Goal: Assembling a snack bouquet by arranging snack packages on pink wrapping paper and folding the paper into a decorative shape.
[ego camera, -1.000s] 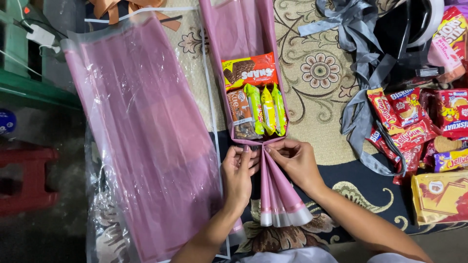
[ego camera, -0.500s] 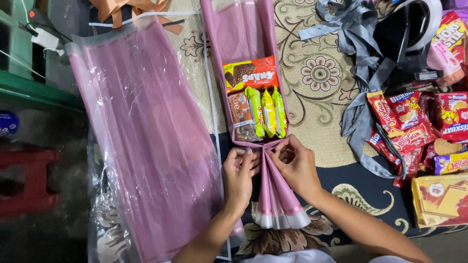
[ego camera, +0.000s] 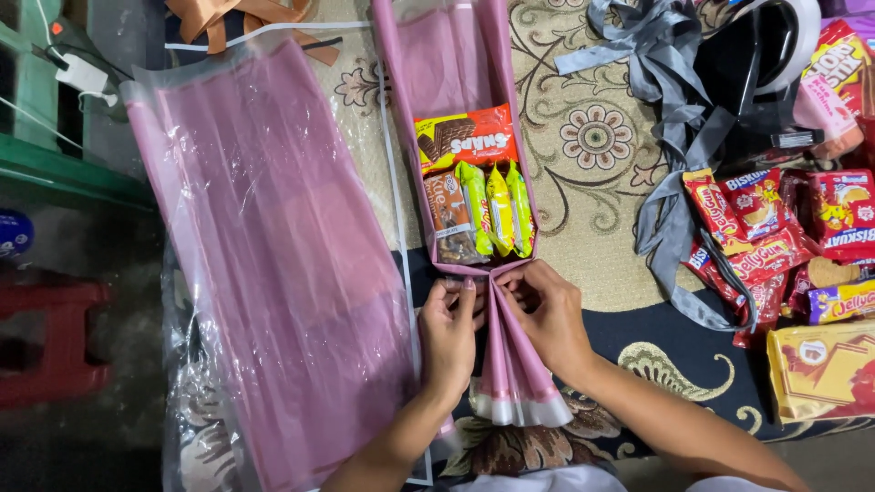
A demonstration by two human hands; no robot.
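Both hands (ego camera: pixel 497 319) pinch pink wrapping (ego camera: pixel 515 383); 4 snack packets (ego camera: pixel 478 214), perhaps more hidden.

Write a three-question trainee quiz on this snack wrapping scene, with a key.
1. True or false: both hands pinch the pink wrapping paper just below the snack packets.
2. What lies left of the left hand: A) stack of pink sheets in clear plastic, B) grey ribbon, C) red stool?
3. Fill in: the right hand rests above the paper's ___ end.

Key: 1 true; 2 A; 3 flared
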